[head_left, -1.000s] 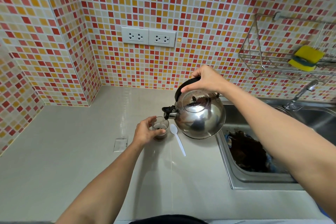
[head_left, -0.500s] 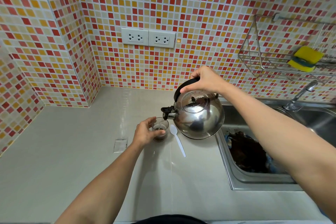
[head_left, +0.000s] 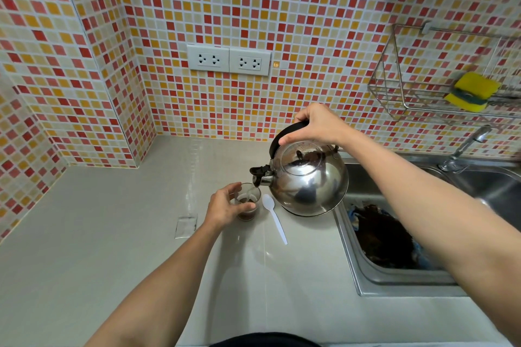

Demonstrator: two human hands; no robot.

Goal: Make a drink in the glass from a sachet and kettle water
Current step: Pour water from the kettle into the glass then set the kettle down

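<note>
Pour step under way. Right hand point(head_left: 315, 124) is clamped on the black handle of the kettle point(head_left: 308, 180), centre of frame, tilted with its spout over the glass point(head_left: 248, 203). Left hand point(head_left: 225, 207) is wrapped around the glass, which stands on the desk point(head_left: 98, 234) just left of the kettle, centre of frame. Dark liquid shows low in the glass; a thin stream seems to run from the spout into it, too small to be sure.

To do it well, my judgement: keep the spout right over the rim and close to it, tilt slowly so the stream stays thin, and hold the glass steady and flat on the desk. Left fingers sit near the rim, so hot splashes are the risk; a lower hold would be safer. Stop short of the brim to leave room for stirring, then level the kettle before moving it away.

Counts: one kettle, one glass, one white spoon point(head_left: 275, 217) lying on the desk just right of the glass, one flat sachet point(head_left: 185, 227) lying left of the glass, looks emptied. Two wall sockets point(head_left: 229, 60) at upper centre. One wire rack point(head_left: 439, 79) at upper right with one yellow sponge point(head_left: 472, 90). One sink point(head_left: 394, 284) at right with dark stuff in it, one tap point(head_left: 465, 149).
</note>
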